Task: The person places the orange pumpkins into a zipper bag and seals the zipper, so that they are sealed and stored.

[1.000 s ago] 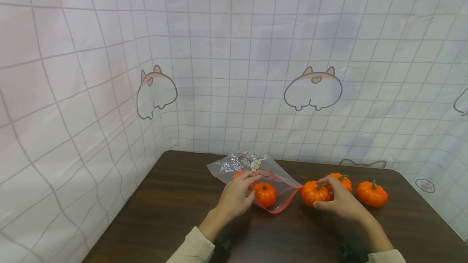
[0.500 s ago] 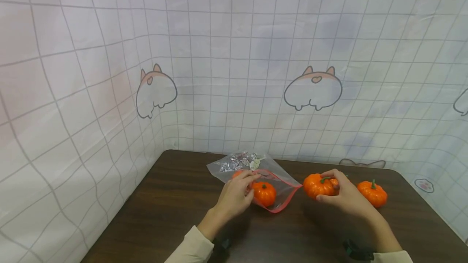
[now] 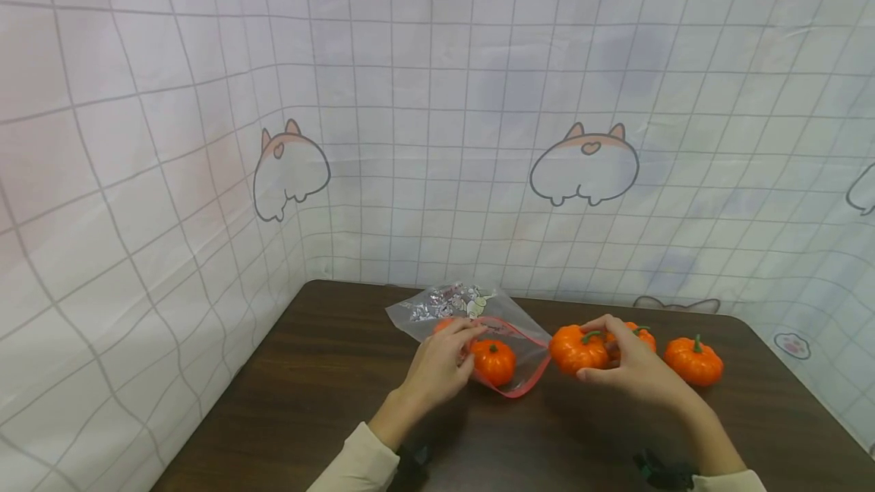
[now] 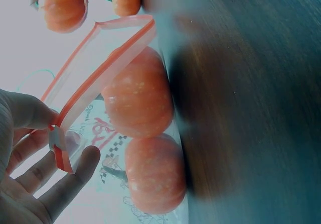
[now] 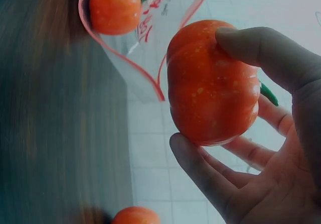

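Note:
My left hand (image 3: 437,363) pinches the red-edged mouth of a clear zip bag (image 4: 95,73) near its slider, thumb against fingers. The bag lies on the table with its mouth apart. Two small orange pumpkins are inside: one (image 3: 494,362) near the mouth, the other (image 4: 155,174) deeper and partly covered by my left hand in the head view. My right hand (image 3: 636,363) grips another orange pumpkin (image 5: 213,83) between thumb and fingers, off the table. In the head view this pumpkin is right beside the bag's right corner; whether they touch I cannot tell.
Behind my right hand sits an orange pumpkin (image 3: 639,336), partly hidden. Farther right is another pumpkin (image 3: 693,361). The dark wooden table (image 3: 307,370) ends at a white gridded curtain (image 3: 437,234) at the back and left.
My right hand has lifted its pumpkin off the table, then carried it left to the bag's right corner. My left hand keeps its place on the bag.

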Demonstrator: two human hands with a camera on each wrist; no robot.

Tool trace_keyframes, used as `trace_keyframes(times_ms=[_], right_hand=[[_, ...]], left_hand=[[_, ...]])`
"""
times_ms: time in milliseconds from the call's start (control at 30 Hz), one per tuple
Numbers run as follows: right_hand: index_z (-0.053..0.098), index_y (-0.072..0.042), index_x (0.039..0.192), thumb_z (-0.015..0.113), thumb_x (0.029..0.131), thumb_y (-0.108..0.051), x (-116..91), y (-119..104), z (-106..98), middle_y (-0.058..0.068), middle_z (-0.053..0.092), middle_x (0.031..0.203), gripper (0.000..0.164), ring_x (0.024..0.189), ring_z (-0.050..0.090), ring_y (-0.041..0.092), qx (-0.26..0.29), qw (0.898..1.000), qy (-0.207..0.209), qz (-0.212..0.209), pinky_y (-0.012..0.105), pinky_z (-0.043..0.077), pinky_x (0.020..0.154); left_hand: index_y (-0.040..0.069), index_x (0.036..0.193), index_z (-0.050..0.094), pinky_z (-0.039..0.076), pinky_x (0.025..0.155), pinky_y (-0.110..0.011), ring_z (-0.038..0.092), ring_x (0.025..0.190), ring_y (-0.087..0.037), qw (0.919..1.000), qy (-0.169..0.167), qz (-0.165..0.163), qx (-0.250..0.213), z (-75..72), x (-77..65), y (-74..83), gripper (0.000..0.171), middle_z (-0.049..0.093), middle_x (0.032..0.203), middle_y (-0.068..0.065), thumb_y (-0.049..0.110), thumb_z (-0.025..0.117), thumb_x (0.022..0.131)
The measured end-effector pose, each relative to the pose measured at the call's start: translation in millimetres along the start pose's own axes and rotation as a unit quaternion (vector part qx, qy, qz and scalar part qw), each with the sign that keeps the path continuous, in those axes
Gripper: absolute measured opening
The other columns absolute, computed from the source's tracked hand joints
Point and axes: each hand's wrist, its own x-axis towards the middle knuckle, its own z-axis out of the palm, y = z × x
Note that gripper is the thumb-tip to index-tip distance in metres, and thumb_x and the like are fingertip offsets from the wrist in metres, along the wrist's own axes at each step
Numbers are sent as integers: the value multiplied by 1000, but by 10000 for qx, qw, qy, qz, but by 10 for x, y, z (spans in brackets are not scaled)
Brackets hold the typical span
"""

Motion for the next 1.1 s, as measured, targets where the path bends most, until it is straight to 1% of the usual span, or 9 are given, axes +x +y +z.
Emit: trace_keyframes(times_ms=[100, 233, 333, 400, 567, 700, 933, 1100], right_hand=[[43, -17, 139, 81, 87, -30, 16, -24, 43, 17, 61, 115, 66, 100, 63, 25, -8, 9999, -74, -126, 33, 56, 77], [46, -18, 136, 83, 85, -31, 39, -52, 108, 13, 61, 110, 64, 96, 62, 22, -102, 9995, -134, -273, 31, 56, 76], [47, -19, 135, 83, 85, -31, 50, -71, 153, 14, 61, 112, 63, 95, 61, 23, -109, 9993, -222, -293, 32, 56, 74], [49, -19, 135, 83, 85, -32, 56, -81, 181, 15, 60, 119, 62, 97, 62, 24, -106, 9991, -245, -322, 32, 56, 74], [52, -23, 132, 85, 83, -36, 77, -84, 253, 10, 57, 133, 60, 103, 61, 23, -300, 9981, -200, -509, 29, 56, 81], [53, -24, 131, 85, 82, -36, 102, -75, 306, 9, 57, 135, 60, 106, 63, 20, -354, 9968, -251, -669, 29, 57, 84], [51, -21, 134, 84, 84, -34, 136, -66, 396, 14, 59, 134, 61, 98, 68, 13, -225, 9957, -583, -685, 30, 58, 75], [51, -20, 134, 84, 83, -34, 148, -61, 459, 14, 58, 135, 62, 97, 67, 11, -249, 9956, -614, -658, 28, 57, 75]], left_hand=[[14, 128, 73, 41, 59, -17, 53, 77, -11, 10000, 18, 15, 3, 1, -1, 0, 45, 70, 121, 2, 6, 72, 83], [14, 128, 73, 42, 60, -18, 55, 78, -11, 10000, 38, 54, -8, 6, -1, 1, 45, 70, 122, 1, 7, 72, 84], [14, 129, 72, 40, 59, -18, 54, 77, -11, 10000, 36, 60, -11, 8, -2, 0, 46, 70, 122, 2, 7, 72, 84], [15, 129, 72, 39, 59, -18, 53, 76, -10, 10000, 29, 52, -10, 8, -3, 1, 46, 70, 123, 2, 7, 72, 83], [15, 128, 73, 38, 59, -19, 52, 75, -11, 10000, 51, 70, -13, 10, -5, 7, 45, 70, 122, 2, 7, 73, 83], [13, 126, 73, 40, 59, -19, 53, 75, -12, 9999, 65, 97, -21, 11, -7, 9, 44, 70, 120, 1, 6, 73, 83], [13, 127, 73, 38, 58, -16, 51, 74, -10, 9999, 58, 85, -91, 10, -6, 6, 45, 70, 117, 2, 4, 71, 83], [13, 127, 73, 37, 59, -16, 51, 74, -9, 9999, 83, 116, -87, 11, -1, 6, 45, 71, 117, 2, 4, 71, 83]])
